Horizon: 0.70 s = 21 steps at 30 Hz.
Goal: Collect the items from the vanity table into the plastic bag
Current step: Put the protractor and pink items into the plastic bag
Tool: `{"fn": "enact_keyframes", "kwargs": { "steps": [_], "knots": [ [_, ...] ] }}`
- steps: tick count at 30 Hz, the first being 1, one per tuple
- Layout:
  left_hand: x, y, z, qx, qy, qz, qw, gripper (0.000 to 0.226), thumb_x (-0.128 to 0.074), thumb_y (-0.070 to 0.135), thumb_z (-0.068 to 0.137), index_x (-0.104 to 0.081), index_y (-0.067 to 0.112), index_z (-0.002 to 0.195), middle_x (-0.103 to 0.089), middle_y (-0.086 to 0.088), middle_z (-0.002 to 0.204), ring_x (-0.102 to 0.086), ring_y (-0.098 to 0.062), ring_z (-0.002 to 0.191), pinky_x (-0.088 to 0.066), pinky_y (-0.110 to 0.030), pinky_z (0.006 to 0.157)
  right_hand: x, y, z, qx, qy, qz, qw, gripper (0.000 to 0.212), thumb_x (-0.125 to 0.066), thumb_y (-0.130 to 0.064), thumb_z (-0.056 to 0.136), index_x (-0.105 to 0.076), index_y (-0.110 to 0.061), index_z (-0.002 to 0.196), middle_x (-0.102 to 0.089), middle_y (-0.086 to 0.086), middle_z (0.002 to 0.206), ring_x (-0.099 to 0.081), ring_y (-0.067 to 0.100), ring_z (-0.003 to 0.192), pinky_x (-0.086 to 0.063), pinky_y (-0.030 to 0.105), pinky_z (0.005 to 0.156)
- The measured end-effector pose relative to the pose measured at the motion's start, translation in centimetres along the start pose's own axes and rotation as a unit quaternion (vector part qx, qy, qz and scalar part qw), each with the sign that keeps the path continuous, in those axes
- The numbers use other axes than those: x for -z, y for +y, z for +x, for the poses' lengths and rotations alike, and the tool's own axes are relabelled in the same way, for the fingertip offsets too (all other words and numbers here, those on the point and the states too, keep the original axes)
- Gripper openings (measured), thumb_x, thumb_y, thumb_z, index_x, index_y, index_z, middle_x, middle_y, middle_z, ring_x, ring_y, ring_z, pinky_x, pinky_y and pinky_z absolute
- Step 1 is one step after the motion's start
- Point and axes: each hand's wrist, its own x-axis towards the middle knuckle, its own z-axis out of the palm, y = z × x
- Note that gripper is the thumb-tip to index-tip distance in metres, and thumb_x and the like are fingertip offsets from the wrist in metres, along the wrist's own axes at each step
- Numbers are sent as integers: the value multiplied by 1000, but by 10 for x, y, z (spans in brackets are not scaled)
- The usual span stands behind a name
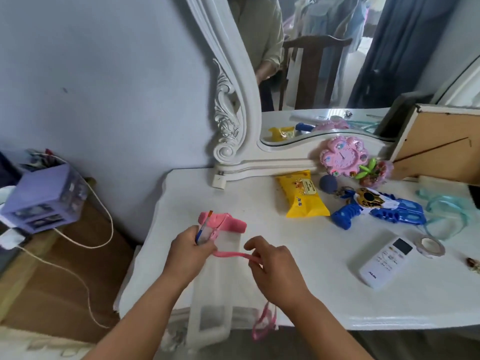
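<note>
A clear plastic bag (223,287) with a pink top and pink strap lies on the white vanity table (324,294), its lower end hanging over the front edge. My left hand (191,252) grips the bag's pink top together with a blue pen (204,228). My right hand (272,268) pinches the pink strap (233,254) stretched between both hands. On the table to the right lie a yellow wipes pack (302,194), a blue toy gun (376,207), a white remote (384,261), a tape roll (428,246) and a pink toy clock (342,155).
A mirror in a carved white frame (233,100) stands at the table's back. A picture frame (439,144) leans at the far right, with teal ribbon (446,211) below it. A purple box (44,198) and a cable sit on a brown cabinet to the left.
</note>
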Motion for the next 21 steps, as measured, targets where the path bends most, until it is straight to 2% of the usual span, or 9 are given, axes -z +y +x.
{"fn": "enact_keyframes", "kwargs": {
  "steps": [2, 4, 8, 10, 12, 14, 17, 19, 21],
  "knots": [
    [30, -16, 6, -8, 45, 22, 999, 12, -65, 6, 71, -54, 10, 69, -52, 1, 56, -45, -18, 55, -34, -31, 55, -6, -3, 7, -29, -7, -20, 999, 31, -50, -6, 85, -58, -20, 111, -71, 2, 96, -63, 23, 86, -44, 26, 74],
    [60, -34, 9, -17, 74, 43, 996, 13, -63, 4, 73, -60, 15, 77, -62, -4, 66, -54, -19, 62, -40, -33, 59, -14, -9, 15, -39, -5, -39, 998, 30, -52, -6, 84, -62, -20, 108, -72, 1, 96, -64, 22, 86, -42, 23, 71],
    [123, -77, 4, 7, 108, 69, 992, 17, -59, 6, 77, -62, 21, 82, -65, -3, 73, -60, -25, 74, -45, -37, 67, -46, -45, 36, -37, -29, -36, 998, 24, -56, -12, 85, -65, -21, 106, -72, -1, 94, -64, 17, 85, -42, 21, 70],
    [148, -96, -2, 32, 116, 54, 991, 13, -60, 8, 77, -62, 21, 80, -66, -5, 73, -61, -27, 74, -47, -39, 68, -66, -70, 43, -31, -56, -6, 998, 26, -57, -12, 84, -65, -22, 106, -71, -2, 90, -62, 14, 80, -39, 18, 66],
    [173, -113, -9, 58, 122, 38, 990, 10, -62, 9, 75, -63, 18, 78, -67, -6, 73, -62, -26, 73, -49, -40, 68, -87, -102, 52, -20, -91, 50, 994, 28, -59, -9, 82, -63, -22, 107, -66, -6, 84, -57, 6, 72, -38, 9, 61],
    [195, -127, -16, 69, 113, 30, 991, 7, -64, 11, 74, -64, 19, 76, -67, -1, 69, -62, -16, 67, -49, -34, 61, -105, -138, 60, -1, -124, 104, 987, 32, -60, -8, 78, -60, -27, 103, -58, -16, 80, -54, -1, 70, -40, 3, 58],
    [233, -149, -31, 68, 83, -17, 994, 9, -69, 11, 72, -67, 19, 69, -66, 7, 58, -57, 1, 51, -44, -15, 49, -140, -197, 71, 58, -192, 144, 969, 43, -64, -12, 70, -50, -43, 95, -53, -22, 91, -53, -4, 84, -40, 5, 64],
    [256, -162, -39, 77, 66, -36, 994, 2, -70, 12, 72, -70, 14, 72, -65, 4, 59, -57, -3, 54, -45, -19, 52, -166, -227, 76, 90, -226, 134, 961, 51, -67, -20, 66, -46, -45, 105, -48, -16, 106, -50, -3, 93, -40, 10, 74],
    [282, -177, -51, 80, 47, -46, 995, 5, -72, 16, 73, -70, 11, 75, -62, 2, 61, -56, -7, 56, -44, -21, 53, -195, -254, 80, 113, -253, 104, 955, 62, -69, -28, 65, -41, -40, 120, -42, -11, 117, -48, 4, 102, -42, 21, 88]
  ]
}}
